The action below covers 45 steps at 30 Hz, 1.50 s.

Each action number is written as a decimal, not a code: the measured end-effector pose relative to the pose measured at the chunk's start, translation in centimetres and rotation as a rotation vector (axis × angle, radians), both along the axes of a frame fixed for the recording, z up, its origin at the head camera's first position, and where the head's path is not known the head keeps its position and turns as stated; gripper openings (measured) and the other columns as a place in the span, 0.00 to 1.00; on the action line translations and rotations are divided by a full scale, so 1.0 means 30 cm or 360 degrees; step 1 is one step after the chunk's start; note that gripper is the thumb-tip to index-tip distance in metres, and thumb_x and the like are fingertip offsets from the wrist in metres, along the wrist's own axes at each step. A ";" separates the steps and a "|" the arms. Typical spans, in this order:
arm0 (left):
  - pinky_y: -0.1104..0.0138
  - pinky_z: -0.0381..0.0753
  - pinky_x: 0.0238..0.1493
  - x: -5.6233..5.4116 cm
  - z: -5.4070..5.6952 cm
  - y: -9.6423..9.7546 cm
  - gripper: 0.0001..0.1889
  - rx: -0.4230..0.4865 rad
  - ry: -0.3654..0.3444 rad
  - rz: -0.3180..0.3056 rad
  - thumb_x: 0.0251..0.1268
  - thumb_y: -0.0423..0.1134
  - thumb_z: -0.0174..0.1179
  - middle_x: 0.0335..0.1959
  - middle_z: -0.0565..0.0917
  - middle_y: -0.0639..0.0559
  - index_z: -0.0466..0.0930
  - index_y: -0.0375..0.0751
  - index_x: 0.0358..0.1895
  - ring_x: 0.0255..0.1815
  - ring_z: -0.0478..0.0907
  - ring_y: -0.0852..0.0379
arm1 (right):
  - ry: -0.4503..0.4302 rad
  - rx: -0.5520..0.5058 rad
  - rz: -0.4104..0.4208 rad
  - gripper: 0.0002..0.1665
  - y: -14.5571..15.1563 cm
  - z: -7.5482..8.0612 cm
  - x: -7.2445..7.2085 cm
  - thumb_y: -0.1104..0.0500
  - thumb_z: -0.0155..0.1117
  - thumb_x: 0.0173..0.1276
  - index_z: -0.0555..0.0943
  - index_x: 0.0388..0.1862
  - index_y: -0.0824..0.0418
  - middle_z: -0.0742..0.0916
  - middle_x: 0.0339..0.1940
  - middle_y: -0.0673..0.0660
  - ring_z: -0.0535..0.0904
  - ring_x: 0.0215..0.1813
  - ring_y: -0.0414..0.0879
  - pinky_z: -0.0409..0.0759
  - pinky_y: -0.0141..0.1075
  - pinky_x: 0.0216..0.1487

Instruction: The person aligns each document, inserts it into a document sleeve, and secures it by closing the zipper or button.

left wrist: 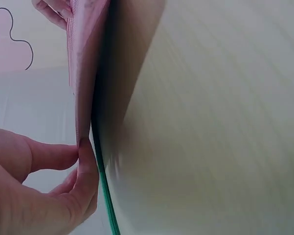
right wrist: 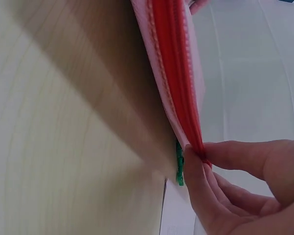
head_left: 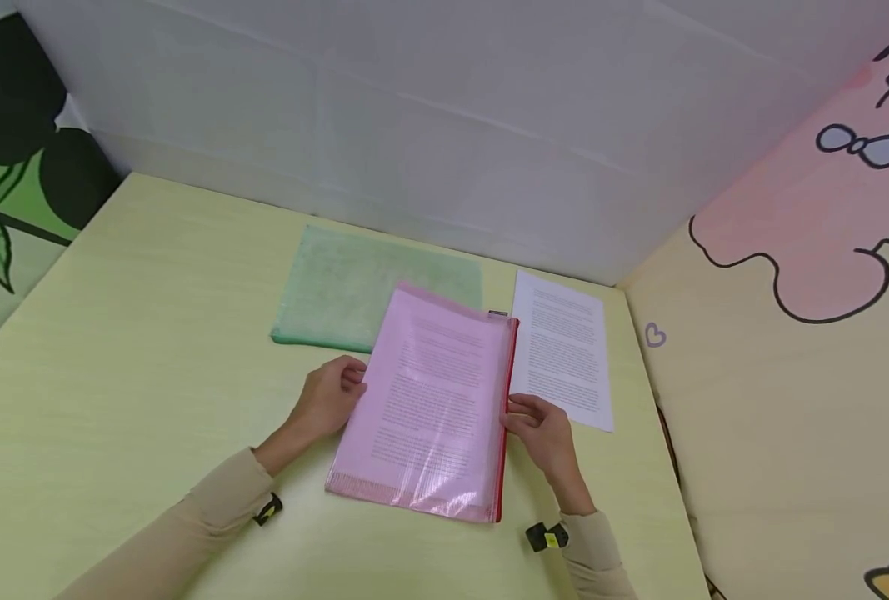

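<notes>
A pink translucent zipper pouch (head_left: 429, 408) with a printed sheet showing through it is held by both hands, lifted off the table. My left hand (head_left: 327, 394) pinches its left edge between thumb and fingers, as the left wrist view also shows. On the opposite side my right hand (head_left: 545, 433) pinches the red zipper edge (right wrist: 178, 78), thumb on one face and fingers on the other. The zipper looks closed along its length. Partly hidden behind the pouch lies a green zipper pouch (head_left: 339, 292) on the table.
A loose printed sheet (head_left: 564, 350) lies at the right, its left side overlapped by the pink pouch. The pale wooden table (head_left: 152, 333) meets a white wall (head_left: 414, 125) at the back. A cartoon-printed panel (head_left: 789, 375) stands along the right side.
</notes>
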State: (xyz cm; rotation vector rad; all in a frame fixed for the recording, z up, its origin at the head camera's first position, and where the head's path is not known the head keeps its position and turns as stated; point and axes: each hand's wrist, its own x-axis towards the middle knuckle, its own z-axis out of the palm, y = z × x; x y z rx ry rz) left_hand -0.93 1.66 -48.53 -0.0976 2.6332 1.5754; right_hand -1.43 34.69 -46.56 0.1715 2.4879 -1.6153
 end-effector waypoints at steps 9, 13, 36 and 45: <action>0.50 0.84 0.49 -0.043 0.031 -0.081 0.13 0.0029 0.0129 0.0005 0.68 0.25 0.59 0.41 0.86 0.36 0.81 0.24 0.53 0.44 0.85 0.41 | 0.0100 -0.0041 0.0036 0.20 -0.070 0.015 -0.052 0.72 0.72 0.65 0.82 0.55 0.74 0.88 0.49 0.71 0.88 0.47 0.62 0.87 0.44 0.46; 0.49 0.83 0.48 -0.071 0.055 -0.131 0.13 0.0010 0.0150 0.0026 0.69 0.26 0.58 0.43 0.86 0.35 0.81 0.24 0.54 0.45 0.84 0.40 | 0.0155 -0.0038 0.0062 0.20 -0.118 0.026 -0.092 0.71 0.73 0.64 0.83 0.55 0.73 0.88 0.48 0.70 0.88 0.48 0.62 0.88 0.41 0.45; 0.82 0.74 0.35 -0.090 0.123 -0.358 0.15 -0.0083 0.0279 0.0186 0.69 0.27 0.61 0.44 0.86 0.31 0.81 0.25 0.56 0.43 0.85 0.35 | 0.0009 -0.0345 0.0166 0.17 -0.330 0.045 -0.264 0.72 0.72 0.64 0.84 0.53 0.73 0.89 0.46 0.68 0.89 0.45 0.49 0.86 0.48 0.50; 0.82 0.75 0.33 -0.052 0.141 -0.449 0.15 -0.0120 0.0205 0.0245 0.71 0.30 0.62 0.45 0.86 0.32 0.81 0.27 0.57 0.38 0.82 0.61 | -0.0110 -0.0399 0.0270 0.17 -0.415 0.055 -0.295 0.70 0.72 0.66 0.85 0.54 0.70 0.90 0.47 0.64 0.89 0.43 0.48 0.87 0.45 0.50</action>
